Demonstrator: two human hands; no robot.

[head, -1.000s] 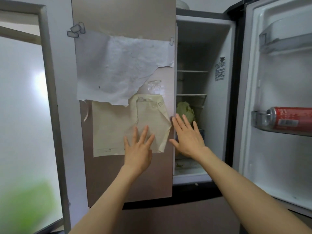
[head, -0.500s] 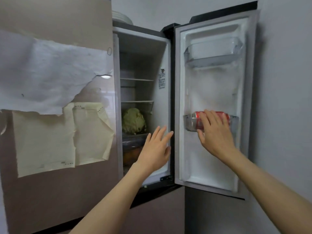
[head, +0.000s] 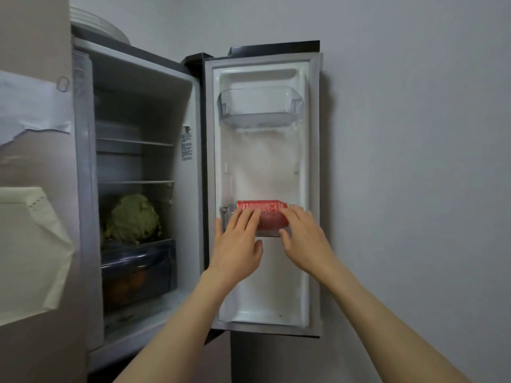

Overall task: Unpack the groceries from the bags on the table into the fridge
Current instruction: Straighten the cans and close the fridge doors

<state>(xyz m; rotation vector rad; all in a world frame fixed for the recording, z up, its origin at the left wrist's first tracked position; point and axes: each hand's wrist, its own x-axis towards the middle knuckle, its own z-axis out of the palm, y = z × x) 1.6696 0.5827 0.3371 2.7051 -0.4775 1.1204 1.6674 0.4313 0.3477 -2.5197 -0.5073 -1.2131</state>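
Both hands at the can, door shelf.
Your left hand (head: pixel 237 244) and right hand (head: pixel 305 239) lie straight-fingered, spread, on the can (head: pixel 262 215); a nudge could roll it off the shelf (head: pixel 225 214).

a: what's on the person's arms?

b: nothing that shows. both forearms are bare right down to the lower edge of the view, with no sleeve or cuff.

a: and the hands?

b: the left hand (head: pixel 237 246) and the right hand (head: pixel 305 240) are bare too. no gloves, rings, watch or bands visible. nails look short and plain.
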